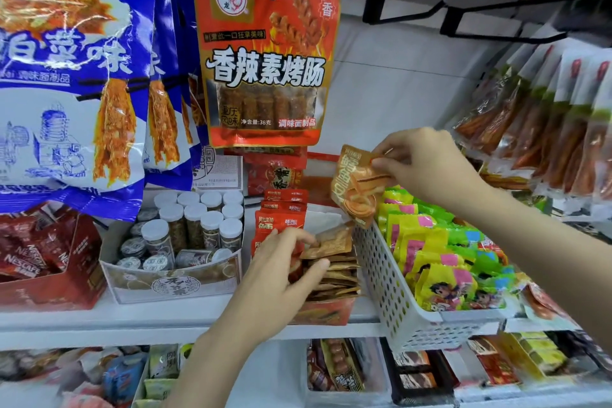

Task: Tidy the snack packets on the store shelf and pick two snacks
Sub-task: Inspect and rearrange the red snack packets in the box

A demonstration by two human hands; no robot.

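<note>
Right hand pinches orange packet upright; left hand grips stacked packets.

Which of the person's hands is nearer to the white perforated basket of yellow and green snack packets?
Right. The right hand holds an orange packet above the basket's near corner; the left hand is beside it, on the stacked brown packets.

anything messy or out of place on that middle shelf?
Yes. The tan packets under the left hand lie fanned and tilted, unlike the upright red packets behind. Several jars at the carton's front lie on their sides. The right hand holds one tan packet aloft.
</note>
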